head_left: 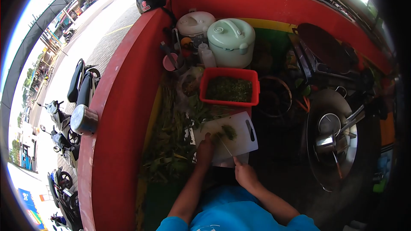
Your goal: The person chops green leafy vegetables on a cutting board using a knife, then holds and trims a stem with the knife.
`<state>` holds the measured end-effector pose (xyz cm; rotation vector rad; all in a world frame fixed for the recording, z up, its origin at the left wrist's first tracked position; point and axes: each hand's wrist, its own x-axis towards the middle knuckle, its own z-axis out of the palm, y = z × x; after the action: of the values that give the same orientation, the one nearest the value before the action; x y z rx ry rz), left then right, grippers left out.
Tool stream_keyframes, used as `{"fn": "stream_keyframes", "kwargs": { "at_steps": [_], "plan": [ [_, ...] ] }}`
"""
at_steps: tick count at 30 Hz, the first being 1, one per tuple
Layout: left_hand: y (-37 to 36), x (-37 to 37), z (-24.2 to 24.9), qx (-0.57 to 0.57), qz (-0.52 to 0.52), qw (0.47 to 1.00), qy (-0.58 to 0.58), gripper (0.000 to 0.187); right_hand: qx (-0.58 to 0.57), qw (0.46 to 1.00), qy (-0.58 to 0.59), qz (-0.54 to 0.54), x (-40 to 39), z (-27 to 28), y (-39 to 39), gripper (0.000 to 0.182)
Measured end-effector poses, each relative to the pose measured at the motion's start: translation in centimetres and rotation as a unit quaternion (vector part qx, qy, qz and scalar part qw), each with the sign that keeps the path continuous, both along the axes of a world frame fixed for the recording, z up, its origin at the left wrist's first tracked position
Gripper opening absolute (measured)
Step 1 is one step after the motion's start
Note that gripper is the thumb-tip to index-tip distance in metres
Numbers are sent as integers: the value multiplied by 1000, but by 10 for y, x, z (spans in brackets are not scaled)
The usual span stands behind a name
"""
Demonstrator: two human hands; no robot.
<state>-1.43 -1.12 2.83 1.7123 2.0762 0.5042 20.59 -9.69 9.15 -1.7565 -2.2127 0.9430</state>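
My right hand (245, 173) is closed round the handle of a knife (225, 146), whose thin blade lies across a white cutting board (243, 142). My left hand (205, 149) rests on the board's left part, fingers bent together against a small bunch of leafy greens (217, 136) beside the blade tip; shadow hides much of this grip. A little heap of chopped greens (229, 132) sits just beyond the knife. Behind the board stands a red tub (229, 71) filled with finely cut greens (229, 89).
Long leafy stalks (169, 158) lie left of the board, along a red wall (117, 145). Two rice cookers, the nearer a pale green cooker (231, 45), stand behind the tub. On the right are a large wok (314, 145) holding ladles and a burner ring (276, 98).
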Motion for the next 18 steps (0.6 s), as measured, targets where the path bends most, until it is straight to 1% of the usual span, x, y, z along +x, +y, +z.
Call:
{"fn": "stream_keyframes", "kwargs": {
  "at_steps": [3, 6, 8, 11, 15, 18],
  "plan": [
    [-1, 1, -3, 18, -13, 1000, 10, 47, 16, 1000, 21, 7, 2, -3, -10, 48],
    [-4, -1, -6, 20, 0, 1000, -6, 46, 7, 999, 27, 33, -3, -5, -20, 49],
    [-3, -2, -11, 20, 4, 1000, -8, 45, 11, 999, 10, 48, -6, -14, -23, 53],
    [-3, 0, -7, 33, 5, 999, -6, 45, 11, 999, -2, 49, -8, -16, -23, 53],
    [-2, -2, -14, 35, 7, 999, -2, 45, -1, 999, -17, 45, -16, -18, -19, 53],
    [-3, 1, -11, 43, 20, 999, -22, 44, -7, 999, -32, 31, -23, -18, -12, 50]
  ]
}}
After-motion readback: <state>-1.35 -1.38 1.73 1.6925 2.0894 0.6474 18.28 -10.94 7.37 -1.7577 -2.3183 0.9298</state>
